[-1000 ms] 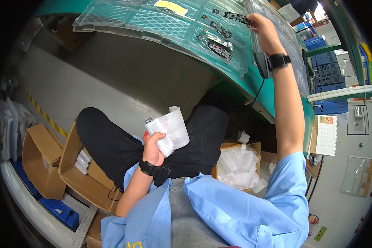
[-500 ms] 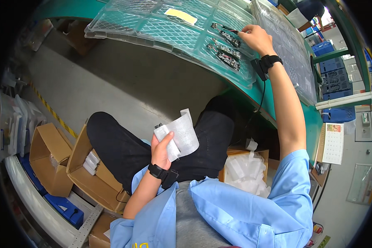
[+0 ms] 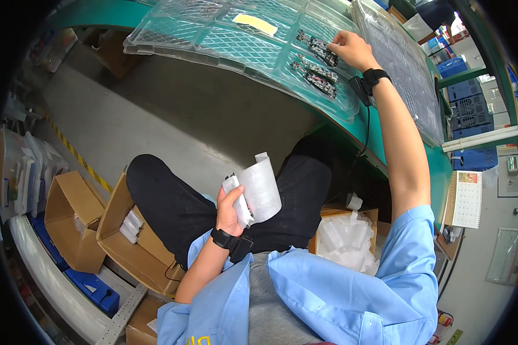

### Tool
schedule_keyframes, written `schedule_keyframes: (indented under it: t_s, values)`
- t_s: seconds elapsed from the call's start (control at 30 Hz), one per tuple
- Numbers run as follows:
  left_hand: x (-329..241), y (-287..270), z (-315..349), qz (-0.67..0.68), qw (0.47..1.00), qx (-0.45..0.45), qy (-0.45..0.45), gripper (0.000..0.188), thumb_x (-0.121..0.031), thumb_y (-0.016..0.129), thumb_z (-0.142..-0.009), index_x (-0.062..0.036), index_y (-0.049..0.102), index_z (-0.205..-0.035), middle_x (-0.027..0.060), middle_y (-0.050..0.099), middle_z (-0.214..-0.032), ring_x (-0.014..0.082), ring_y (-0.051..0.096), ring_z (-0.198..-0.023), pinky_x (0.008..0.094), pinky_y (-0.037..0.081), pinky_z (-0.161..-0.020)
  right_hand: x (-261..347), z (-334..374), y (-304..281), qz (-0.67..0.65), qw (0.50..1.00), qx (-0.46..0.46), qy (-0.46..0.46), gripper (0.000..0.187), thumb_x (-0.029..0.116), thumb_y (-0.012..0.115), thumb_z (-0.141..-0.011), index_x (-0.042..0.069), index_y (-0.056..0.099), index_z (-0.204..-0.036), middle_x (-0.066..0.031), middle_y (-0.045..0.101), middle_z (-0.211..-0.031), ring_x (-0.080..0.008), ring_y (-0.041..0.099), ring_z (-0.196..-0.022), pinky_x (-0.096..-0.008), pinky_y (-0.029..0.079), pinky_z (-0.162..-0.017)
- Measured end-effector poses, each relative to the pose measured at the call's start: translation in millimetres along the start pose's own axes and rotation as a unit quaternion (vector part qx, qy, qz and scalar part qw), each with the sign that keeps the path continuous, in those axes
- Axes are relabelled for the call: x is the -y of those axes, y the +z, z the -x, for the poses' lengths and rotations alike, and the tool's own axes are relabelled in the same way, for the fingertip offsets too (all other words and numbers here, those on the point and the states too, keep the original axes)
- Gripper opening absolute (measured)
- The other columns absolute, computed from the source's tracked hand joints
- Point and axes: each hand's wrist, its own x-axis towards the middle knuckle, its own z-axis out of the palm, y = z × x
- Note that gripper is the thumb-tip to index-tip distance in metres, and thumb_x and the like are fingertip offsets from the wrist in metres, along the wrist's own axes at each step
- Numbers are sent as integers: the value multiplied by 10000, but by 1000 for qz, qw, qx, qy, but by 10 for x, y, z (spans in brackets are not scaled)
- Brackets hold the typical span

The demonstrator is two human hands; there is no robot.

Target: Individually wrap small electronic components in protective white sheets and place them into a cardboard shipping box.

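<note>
Over my lap, my left hand [image 3: 229, 215] is closed around a bundle of circuit boards wrapped in white foam sheet [image 3: 259, 192]. Dark board ends poke out of the wrap, and a loose flap of the sheet curls out to the right. Up on the clear plastic tray [image 3: 236, 49], my right hand [image 3: 354, 50] pinches the right end of a narrow black circuit board [image 3: 317, 48]. Nearer to me in that same compartment lie more circuit boards [image 3: 319, 80], side by side. Each wrist wears a black band with a small device.
The tray rests on a green table [image 3: 380, 138], a yellow label [image 3: 255, 24] on it. On the right by my leg, a box holds white foam sheets [image 3: 345, 238]. Cardboard boxes [image 3: 69, 221] stand at left, one with white wrapped bundles [image 3: 132, 226]. A cable hangs from my right wrist.
My right hand has shifted slightly left and down, with its fingertips now against the board's end. My left hand still holds the wrapped bundle, tilted a little more upright.
</note>
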Motion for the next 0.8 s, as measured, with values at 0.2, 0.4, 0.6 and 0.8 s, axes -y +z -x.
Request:
schedule_keyframes:
  t_s: [0.2,0.4,0.6,0.8]
  values:
    - [32,27,-27,-90,995,-41,33,325,-105,604,-885,-24,566,-1198,117,657,-1100,214,685,-954,347,582,-726,744,585,-415,-283,951,10,-121,194,218,637,-964,27,667,-986,-58,668,-895,-138,614,-868,-282,466,-781]
    - [3,-6,-11,59,997,11,-41,469,-108,501,-838,5,556,-1289,143,646,-1192,238,667,-1030,380,560,-873,1711,2378,-43,-268,848,185,-418,188,202,716,-853,47,673,-951,-87,642,-929,-288,611,-902,-403,466,-812]
    - [-28,21,59,151,981,123,7,677,-133,413,-777,46,458,-1429,170,604,-1302,278,602,-1175,401,449,-1060,2031,3019,638,-324,898,153,-255,192,174,708,-827,35,674,-955,-102,655,-890,-276,627,-851,-396,465,-798]
    - [100,-27,-11,182,963,200,-14,675,-131,415,-777,49,453,-1427,175,600,-1304,294,606,-1166,423,465,-1042,1831,3213,791,-429,880,204,-20,159,132,646,-880,-12,659,-945,-113,664,-822,-219,644,-777,-327,487,-755]
